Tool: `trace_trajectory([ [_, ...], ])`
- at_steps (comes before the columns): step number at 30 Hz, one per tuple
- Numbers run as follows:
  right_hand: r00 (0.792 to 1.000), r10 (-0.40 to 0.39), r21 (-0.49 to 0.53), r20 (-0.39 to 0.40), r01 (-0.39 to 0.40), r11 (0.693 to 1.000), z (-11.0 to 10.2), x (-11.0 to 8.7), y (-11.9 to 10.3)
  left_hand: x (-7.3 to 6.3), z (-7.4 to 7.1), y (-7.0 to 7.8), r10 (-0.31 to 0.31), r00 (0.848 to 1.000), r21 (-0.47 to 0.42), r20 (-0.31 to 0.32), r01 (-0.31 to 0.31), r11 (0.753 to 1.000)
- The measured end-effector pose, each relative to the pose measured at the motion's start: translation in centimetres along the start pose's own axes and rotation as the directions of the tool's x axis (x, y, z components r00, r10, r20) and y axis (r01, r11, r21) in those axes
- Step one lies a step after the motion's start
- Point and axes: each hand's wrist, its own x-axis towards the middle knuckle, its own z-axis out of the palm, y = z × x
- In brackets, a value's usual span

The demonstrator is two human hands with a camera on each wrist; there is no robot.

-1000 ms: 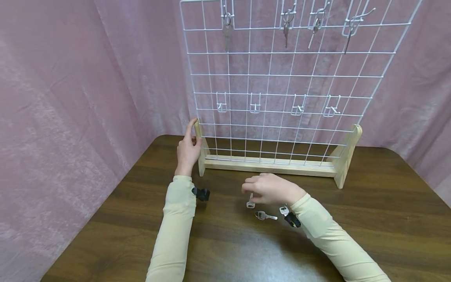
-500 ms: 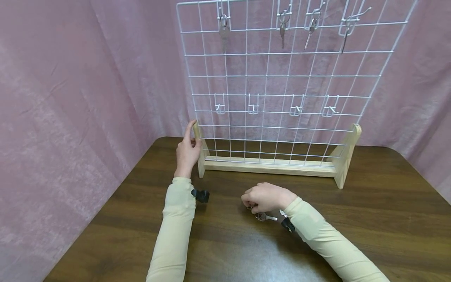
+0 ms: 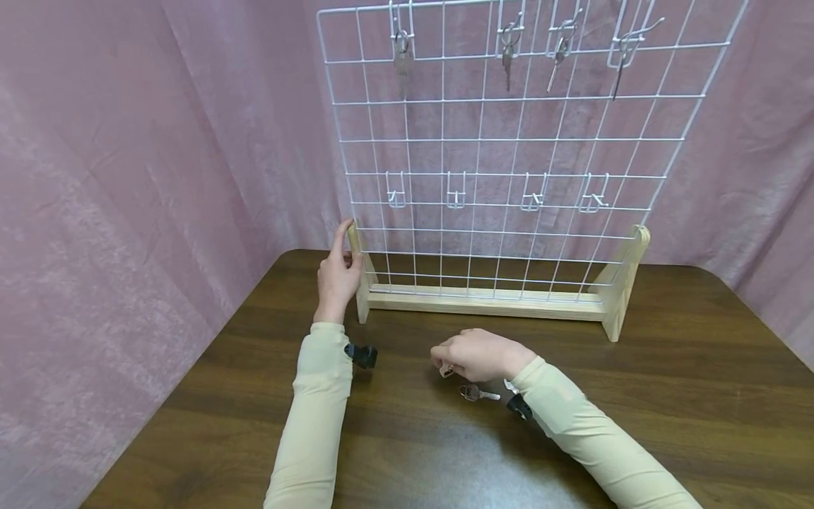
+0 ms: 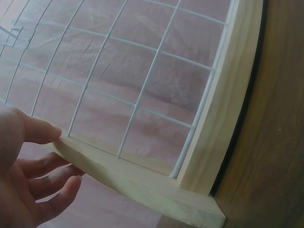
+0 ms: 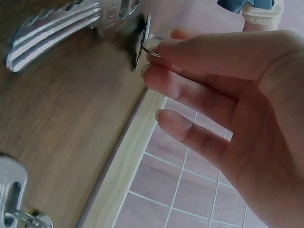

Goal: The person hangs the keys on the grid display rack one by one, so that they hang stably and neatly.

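My left hand point(image 3: 338, 279) holds the left wooden upright point(image 4: 114, 171) of a stand that carries a white wire grid point(image 3: 445, 155). In the left wrist view, the thumb lies on one side of the wood and the other fingers curl along the other. Just above the table my right hand point(image 3: 480, 355) pinches the small ring point(image 5: 151, 51) of a key point(image 5: 140, 45), seen nearly edge-on. A second key point(image 3: 480, 393) lies on the table below that hand. Part of a third key point(image 3: 511, 386) shows beside the right cuff, its remainder hidden in the head view.
Several keys hang from hooks along the grid's top, among them a key point(image 3: 507, 60). Short white hooks such as one hook point(image 3: 456, 198) line a lower row. A wooden base bar point(image 3: 486, 304) joins the uprights on the brown table point(image 3: 394, 438). Pink curtain point(image 3: 127, 177) surrounds it.
My right hand has lowered to the table, taken the nearest key by its ring and shifted slightly left. My left hand stays on the upright; the head view has tilted slightly.
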Motion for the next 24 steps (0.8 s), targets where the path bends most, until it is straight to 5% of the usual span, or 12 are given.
trace_trajectory([
  [7, 1.0, 0.018, 0.031, -0.021, -0.018, 0.999, -0.4, -0.1, 0.3, 0.0, -0.1, 0.1, -0.008, 1.0, -0.011, 0.0, 0.008, 1.0],
  [14, 0.99, 0.043, 0.011, -0.132, -0.041, 0.999, -1.7, -0.5, 0.4, 0.1, 0.0, 0.1, -0.004, 1.0, -0.01, 0.003, 0.004, 1.0],
  [24, 0.926, -0.02, -0.147, -0.378, -0.038, 0.988, -3.3, -1.2, 1.0, 0.1, 0.0, 0.1, -0.02, 1.0, -0.019, 0.014, 0.02, 1.0],
])
